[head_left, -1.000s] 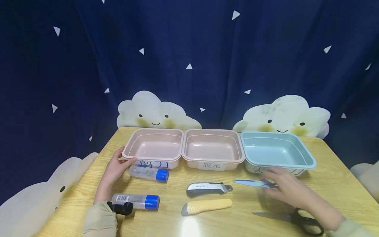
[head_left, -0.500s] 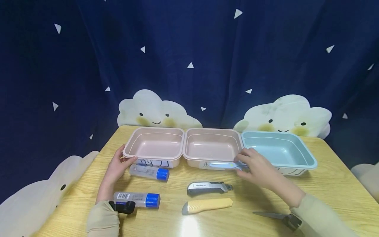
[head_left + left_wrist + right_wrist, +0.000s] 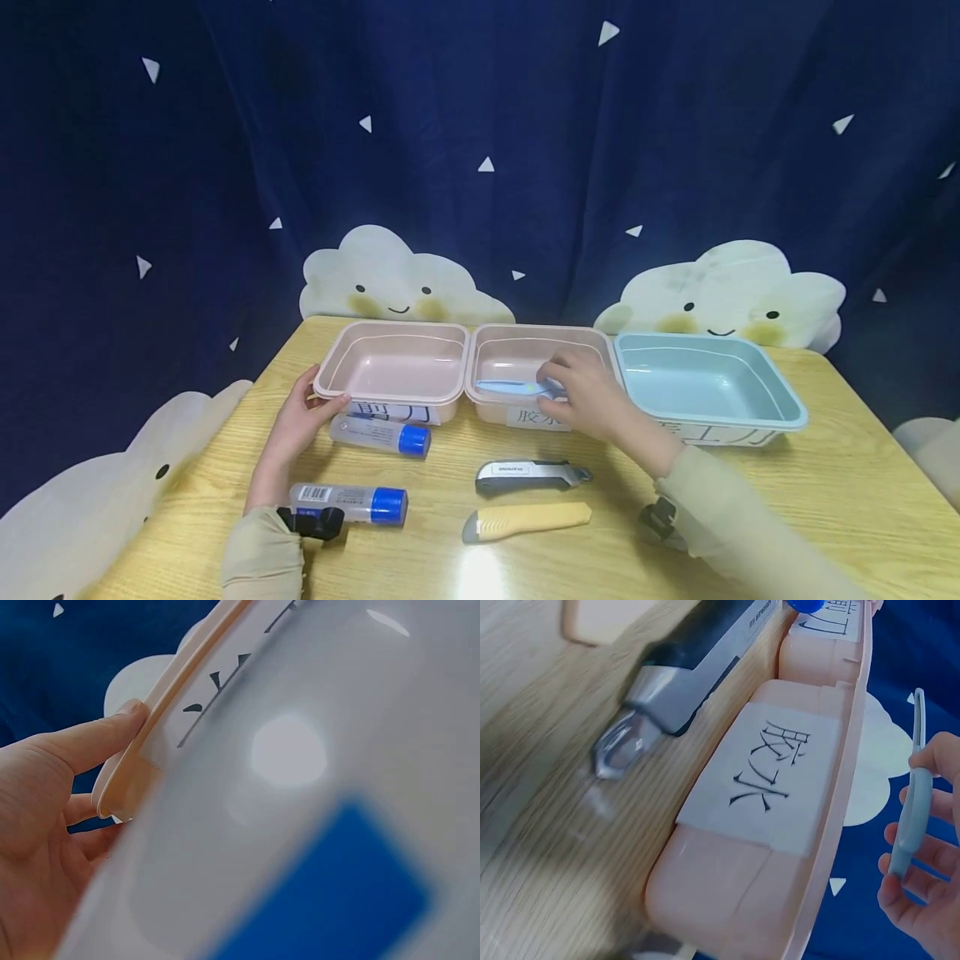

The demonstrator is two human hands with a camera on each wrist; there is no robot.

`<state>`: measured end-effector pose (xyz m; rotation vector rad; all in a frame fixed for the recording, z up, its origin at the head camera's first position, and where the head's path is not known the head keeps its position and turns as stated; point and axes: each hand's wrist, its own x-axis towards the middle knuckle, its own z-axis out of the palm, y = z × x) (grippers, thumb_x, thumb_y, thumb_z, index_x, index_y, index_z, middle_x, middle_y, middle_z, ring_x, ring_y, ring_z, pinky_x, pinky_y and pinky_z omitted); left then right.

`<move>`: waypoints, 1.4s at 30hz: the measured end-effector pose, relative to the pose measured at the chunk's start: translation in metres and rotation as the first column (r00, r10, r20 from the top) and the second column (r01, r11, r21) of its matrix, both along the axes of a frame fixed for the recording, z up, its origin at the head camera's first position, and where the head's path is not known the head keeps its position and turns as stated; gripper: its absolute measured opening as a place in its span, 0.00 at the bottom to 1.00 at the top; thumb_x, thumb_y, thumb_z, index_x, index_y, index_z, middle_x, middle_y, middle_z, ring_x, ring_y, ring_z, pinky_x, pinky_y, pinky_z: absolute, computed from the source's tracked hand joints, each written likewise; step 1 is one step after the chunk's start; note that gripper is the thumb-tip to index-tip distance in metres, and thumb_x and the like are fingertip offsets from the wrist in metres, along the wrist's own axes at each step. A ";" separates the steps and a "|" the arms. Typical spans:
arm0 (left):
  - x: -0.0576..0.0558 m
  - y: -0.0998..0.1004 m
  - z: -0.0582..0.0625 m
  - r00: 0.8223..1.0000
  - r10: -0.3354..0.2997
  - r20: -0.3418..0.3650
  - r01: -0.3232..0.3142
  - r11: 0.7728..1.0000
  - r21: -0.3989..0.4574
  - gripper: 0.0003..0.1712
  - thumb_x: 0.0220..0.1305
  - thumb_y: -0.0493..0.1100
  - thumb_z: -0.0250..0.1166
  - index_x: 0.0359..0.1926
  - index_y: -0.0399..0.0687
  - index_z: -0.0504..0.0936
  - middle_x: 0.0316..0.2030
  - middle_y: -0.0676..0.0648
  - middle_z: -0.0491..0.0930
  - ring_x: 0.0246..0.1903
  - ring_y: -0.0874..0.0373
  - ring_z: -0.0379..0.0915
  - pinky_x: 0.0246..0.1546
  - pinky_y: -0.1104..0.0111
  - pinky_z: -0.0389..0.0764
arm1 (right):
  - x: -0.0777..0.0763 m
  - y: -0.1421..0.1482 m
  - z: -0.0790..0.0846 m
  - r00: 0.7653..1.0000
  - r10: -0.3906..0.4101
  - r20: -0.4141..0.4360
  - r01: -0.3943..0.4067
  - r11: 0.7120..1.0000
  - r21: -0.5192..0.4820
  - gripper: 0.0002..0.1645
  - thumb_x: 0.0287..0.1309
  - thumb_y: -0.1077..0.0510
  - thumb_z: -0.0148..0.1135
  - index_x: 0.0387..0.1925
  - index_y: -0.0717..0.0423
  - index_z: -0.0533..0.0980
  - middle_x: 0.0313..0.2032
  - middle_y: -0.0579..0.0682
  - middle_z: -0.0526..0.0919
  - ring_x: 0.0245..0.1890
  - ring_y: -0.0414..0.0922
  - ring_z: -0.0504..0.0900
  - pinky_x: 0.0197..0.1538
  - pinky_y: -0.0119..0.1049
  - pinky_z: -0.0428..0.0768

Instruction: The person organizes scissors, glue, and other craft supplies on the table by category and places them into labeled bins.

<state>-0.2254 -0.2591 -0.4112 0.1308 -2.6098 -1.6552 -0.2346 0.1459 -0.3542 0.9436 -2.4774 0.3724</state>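
My right hand [image 3: 588, 396] holds light-blue scissors [image 3: 517, 387] above the front part of the middle pink bin [image 3: 542, 332]. In the right wrist view the scissors [image 3: 915, 802] appear edge-on, pinched between thumb and fingers. My left hand [image 3: 298, 421] grips the front left corner of the left pink bin [image 3: 405, 400], its thumb on the rim. Just below that hand lies a clear glue bottle with a blue cap [image 3: 378, 436]. A second glue bottle [image 3: 348, 504] lies nearer, partly behind the left wrist's black mount.
A light-blue bin [image 3: 708, 417] stands at the right of the row. A grey-and-black utility knife [image 3: 531, 475] and a yellow utility knife [image 3: 527, 521] lie on the wooden table [image 3: 420, 558]. My right sleeve [image 3: 735, 508] crosses the table's right part.
My right hand has carried the light-blue scissors from in front of the blue bin leftward and up to the middle bin. The left hand has stayed on its bin. The right forearm now covers the black-handled scissors.
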 end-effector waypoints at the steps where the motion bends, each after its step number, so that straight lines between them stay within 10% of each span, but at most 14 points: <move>1: 0.000 0.000 0.000 1.000 0.000 0.001 0.000 1.000 0.002 0.51 0.57 0.55 0.63 0.71 0.50 0.40 0.64 0.37 0.56 0.57 0.42 0.60 0.59 0.47 0.60 | -0.002 -0.003 0.000 1.000 -0.003 -0.006 0.003 1.000 0.009 0.11 0.43 0.51 0.64 0.30 0.52 0.78 0.31 0.48 0.76 0.36 0.47 0.73 0.43 0.45 0.70; 42: 0.002 0.001 0.002 1.000 -0.002 0.006 0.002 1.000 -0.025 0.52 0.58 0.55 0.61 0.71 0.48 0.38 0.64 0.35 0.54 0.59 0.40 0.58 0.59 0.47 0.59 | -0.026 -0.105 -0.002 0.981 -0.130 0.145 0.119 0.990 0.078 0.19 0.46 0.45 0.61 0.34 0.55 0.78 0.30 0.48 0.76 0.30 0.44 0.72 0.36 0.38 0.76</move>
